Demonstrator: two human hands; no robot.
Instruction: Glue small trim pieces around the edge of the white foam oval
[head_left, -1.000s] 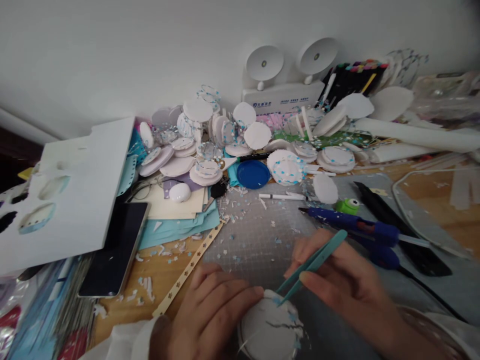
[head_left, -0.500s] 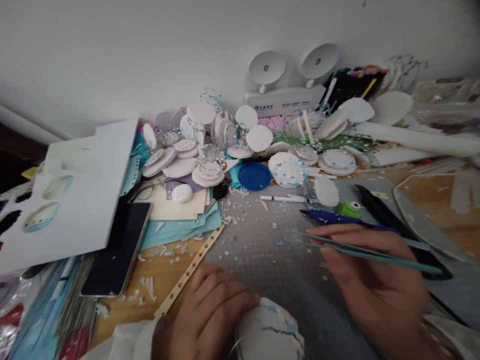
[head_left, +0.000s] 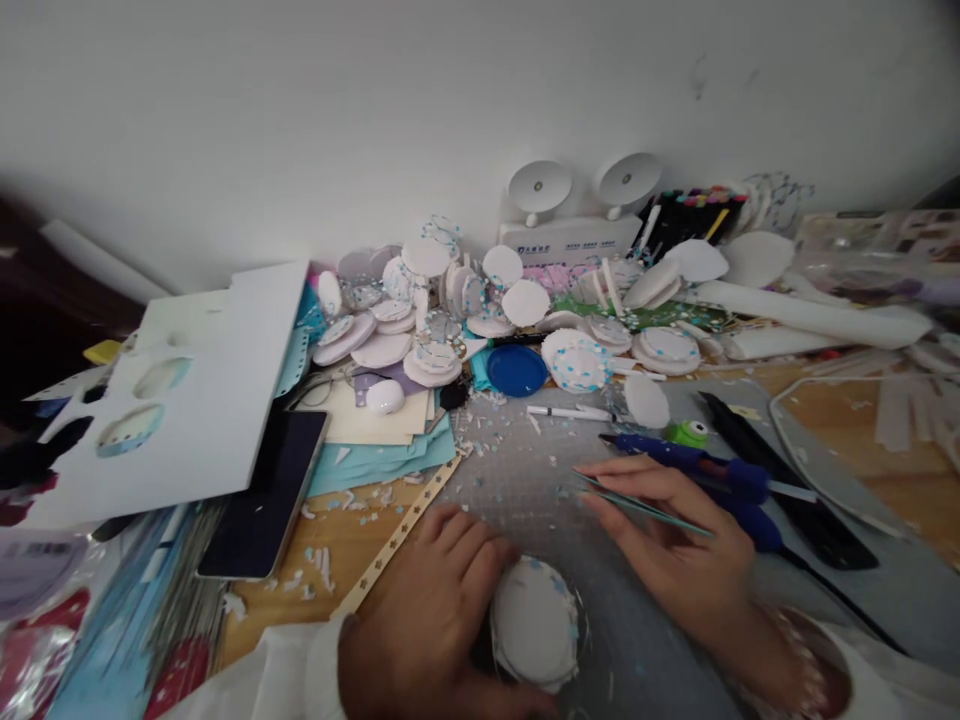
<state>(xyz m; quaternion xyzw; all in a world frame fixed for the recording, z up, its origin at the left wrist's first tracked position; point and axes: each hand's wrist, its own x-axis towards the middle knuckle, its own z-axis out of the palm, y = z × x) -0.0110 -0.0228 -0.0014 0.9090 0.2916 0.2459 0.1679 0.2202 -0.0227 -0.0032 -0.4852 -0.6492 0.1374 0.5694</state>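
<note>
My left hand [head_left: 439, 615] grips the left edge of a round white disc [head_left: 534, 625], fingers on its far side and thumb on the near side. Small blue and white bits dot the disc's rim, and it rests low over the grey cutting mat [head_left: 517, 480]. To the right, my right hand [head_left: 686, 565] pinches a pair of teal tweezers [head_left: 649, 512] between thumb and fingers. The tips point left, above the mat; whether they hold anything is too small to tell. Just behind the tweezers lies a blue glue gun [head_left: 675, 458].
Behind the mat, many white discs [head_left: 525, 302] with blue beading are piled near a blue lid [head_left: 516, 370]. At left lie a phone [head_left: 266, 495], a cut-out white board [head_left: 217, 390] and blue paper [head_left: 397, 465]. A green frog-like item [head_left: 686, 432] sits at right; paper scraps are scattered about.
My right hand has moved left, bringing the tweezers closer to the disc. The disc has come further into view in my left hand. The camera view has shifted.
</note>
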